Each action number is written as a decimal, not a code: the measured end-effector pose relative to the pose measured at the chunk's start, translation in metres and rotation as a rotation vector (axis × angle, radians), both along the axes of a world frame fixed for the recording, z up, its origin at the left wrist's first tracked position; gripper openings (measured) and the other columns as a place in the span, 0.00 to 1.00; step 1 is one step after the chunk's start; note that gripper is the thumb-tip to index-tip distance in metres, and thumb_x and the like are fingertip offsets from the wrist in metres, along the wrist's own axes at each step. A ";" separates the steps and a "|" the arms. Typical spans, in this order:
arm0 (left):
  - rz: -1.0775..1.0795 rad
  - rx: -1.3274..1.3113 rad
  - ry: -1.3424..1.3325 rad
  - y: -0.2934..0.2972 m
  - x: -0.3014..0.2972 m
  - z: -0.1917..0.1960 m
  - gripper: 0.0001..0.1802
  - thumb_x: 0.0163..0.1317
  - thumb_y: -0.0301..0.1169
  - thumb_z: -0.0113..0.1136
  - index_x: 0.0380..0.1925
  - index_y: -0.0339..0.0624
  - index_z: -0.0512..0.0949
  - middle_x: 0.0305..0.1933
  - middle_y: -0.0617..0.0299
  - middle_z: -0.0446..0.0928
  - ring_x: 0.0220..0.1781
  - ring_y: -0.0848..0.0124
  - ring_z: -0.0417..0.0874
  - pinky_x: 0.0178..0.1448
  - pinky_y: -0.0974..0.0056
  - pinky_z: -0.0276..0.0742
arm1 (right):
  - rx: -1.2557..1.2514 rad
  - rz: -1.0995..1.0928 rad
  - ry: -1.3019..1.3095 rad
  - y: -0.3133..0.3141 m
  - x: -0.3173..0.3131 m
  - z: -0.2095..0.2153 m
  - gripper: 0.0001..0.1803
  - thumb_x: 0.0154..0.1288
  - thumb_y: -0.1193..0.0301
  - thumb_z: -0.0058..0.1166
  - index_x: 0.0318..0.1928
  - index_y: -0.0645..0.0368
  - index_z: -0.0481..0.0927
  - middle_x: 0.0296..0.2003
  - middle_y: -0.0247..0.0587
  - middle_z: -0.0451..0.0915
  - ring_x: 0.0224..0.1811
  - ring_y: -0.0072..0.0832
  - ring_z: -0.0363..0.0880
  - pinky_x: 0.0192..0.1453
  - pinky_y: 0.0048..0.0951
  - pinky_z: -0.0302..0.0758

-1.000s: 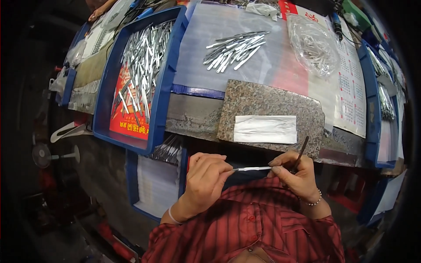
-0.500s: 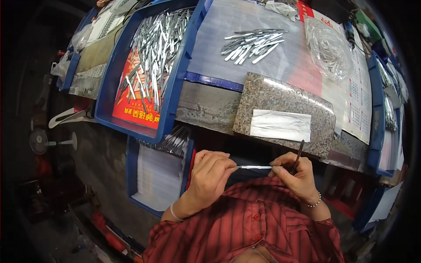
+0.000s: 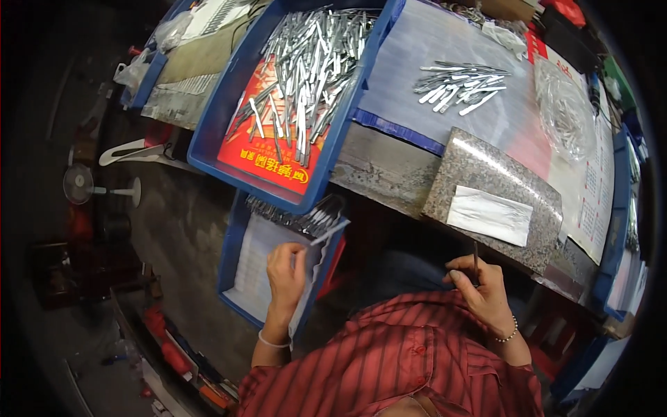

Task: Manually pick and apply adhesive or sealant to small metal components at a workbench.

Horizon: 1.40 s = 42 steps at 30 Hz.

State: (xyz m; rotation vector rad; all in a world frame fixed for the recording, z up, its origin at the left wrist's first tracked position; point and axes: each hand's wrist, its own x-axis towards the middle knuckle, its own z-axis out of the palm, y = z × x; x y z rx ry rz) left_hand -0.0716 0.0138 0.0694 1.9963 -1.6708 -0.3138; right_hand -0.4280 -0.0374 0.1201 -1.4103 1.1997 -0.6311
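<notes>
Your left hand (image 3: 286, 272) is out over the lower blue plastic bin (image 3: 236, 260) at the near left, fingers closed around one slim, flat metal strip (image 3: 328, 233) that pokes up and to the right from your grasp, its bright tip just beside the dark bundle of similar pieces (image 3: 295, 217) lying along the far end of that bin. The bin is lined with pale, ribbed sheet. Your right hand (image 3: 481, 292) sits well apart to the right, near the front edge of the bench, pinching a thin dark rod-like tool (image 3: 476, 256) that stands almost upright between your fingers. Just beyond it lies a speckled grey granite slab (image 3: 517, 170), rectangular and polished, with a white folded cloth or paper pad (image 3: 489, 215) resting on it. Farther left, a larger blue tray (image 3: 215, 139) holds a loose heap of shiny silver blanks (image 3: 309, 69) over a red printed sheet (image 3: 267, 163). To the far right of that, a smaller scatter of the same silver pieces (image 3: 458, 83) lies on a translucent corrugated sheet, beside a crumpled clear plastic bag (image 3: 566, 111). Your red striped shirt (image 3: 410, 368) fills the near edge.
</notes>
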 end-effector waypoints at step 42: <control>-0.418 -0.284 0.202 -0.315 -0.203 0.068 0.09 0.59 0.28 0.63 0.31 0.35 0.74 0.30 0.47 0.80 0.32 0.48 0.81 0.39 0.53 0.75 | -0.276 0.112 -0.029 0.025 -0.050 0.017 0.09 0.63 0.72 0.58 0.43 0.61 0.81 0.32 0.43 0.84 0.34 0.35 0.86 0.37 0.27 0.80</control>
